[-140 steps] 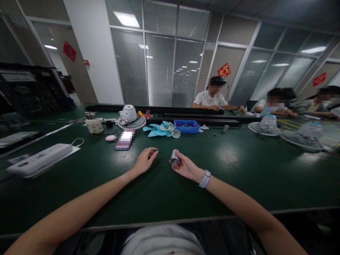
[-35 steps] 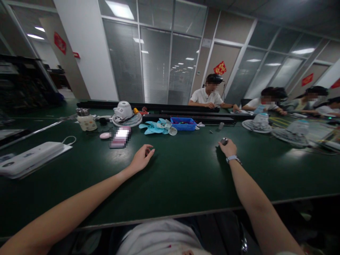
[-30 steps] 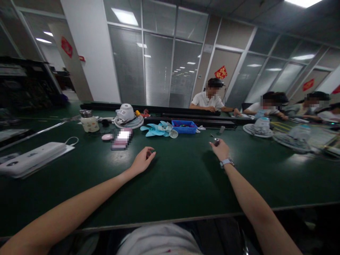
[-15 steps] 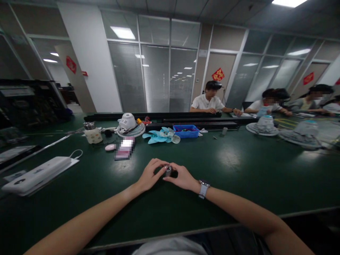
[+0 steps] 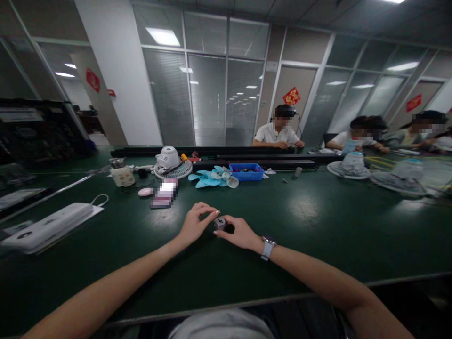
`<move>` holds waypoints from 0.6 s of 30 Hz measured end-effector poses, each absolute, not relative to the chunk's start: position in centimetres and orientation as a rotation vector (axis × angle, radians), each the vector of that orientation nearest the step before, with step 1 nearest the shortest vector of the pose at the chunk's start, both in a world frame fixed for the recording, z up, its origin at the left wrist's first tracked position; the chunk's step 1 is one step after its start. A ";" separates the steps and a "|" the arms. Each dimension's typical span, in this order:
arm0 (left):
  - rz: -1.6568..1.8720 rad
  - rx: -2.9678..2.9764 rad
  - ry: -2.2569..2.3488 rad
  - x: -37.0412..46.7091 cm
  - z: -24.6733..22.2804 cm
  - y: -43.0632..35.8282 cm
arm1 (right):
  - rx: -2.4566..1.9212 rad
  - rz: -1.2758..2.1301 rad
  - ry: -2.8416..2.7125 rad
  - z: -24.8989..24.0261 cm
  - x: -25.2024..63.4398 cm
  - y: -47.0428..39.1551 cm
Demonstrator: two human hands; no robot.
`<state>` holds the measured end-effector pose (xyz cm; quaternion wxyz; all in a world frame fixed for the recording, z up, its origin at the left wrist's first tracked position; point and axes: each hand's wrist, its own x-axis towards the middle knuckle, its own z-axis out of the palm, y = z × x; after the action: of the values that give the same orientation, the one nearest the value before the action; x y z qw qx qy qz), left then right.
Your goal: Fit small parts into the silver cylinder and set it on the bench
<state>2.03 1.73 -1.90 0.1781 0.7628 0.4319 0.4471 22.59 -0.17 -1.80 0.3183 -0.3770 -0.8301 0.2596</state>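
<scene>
A small grey metal cylinder [image 5: 220, 223] stands upright on the green table, its round end face up with dark holes in it. My right hand [image 5: 240, 232] grips it from the right, the thumb in front and the fingers behind. Just to the upper left of the cylinder is my left hand [image 5: 195, 222], thumb and index fingertips pinched together. Whatever those fingertips hold, if anything, is too small to make out. Around my right wrist is a watch [image 5: 268, 247] with a pale strap.
Light-blue fan blades [image 5: 208, 179] and a blue tray [image 5: 246, 172] of small parts lie ahead. Left of them are a white fan housing [image 5: 168, 160], a phone [image 5: 164, 193] and a patterned jar [image 5: 122, 175]. A co-worker [image 5: 278, 129] sits across the table.
My left hand has drawn back to the left, off the cylinder, uncovering its top face. My right hand stays around it. The co-worker opposite has pulled an outstretched arm in.
</scene>
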 end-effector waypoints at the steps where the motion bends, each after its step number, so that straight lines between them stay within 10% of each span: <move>1: 1.255 2.173 1.264 1.8 -2.1 2.1 | -0.986 0.687 -2.186 -1.8 22.6 -0.2; 11: 0.804 2.353 1.502 0.2 -4.0 4.2 | -1.004 0.692 -2.161 -1.8 22.6 -0.5; 18: 1.005 2.182 1.528 0.3 -3.8 4.2 | -0.895 1.590 -1.310 -2.0 22.5 1.2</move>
<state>0.33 4.20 -3.80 0.1468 0.7581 0.5308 0.3493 22.55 1.19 -2.00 0.4329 -0.3592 -0.5259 0.6380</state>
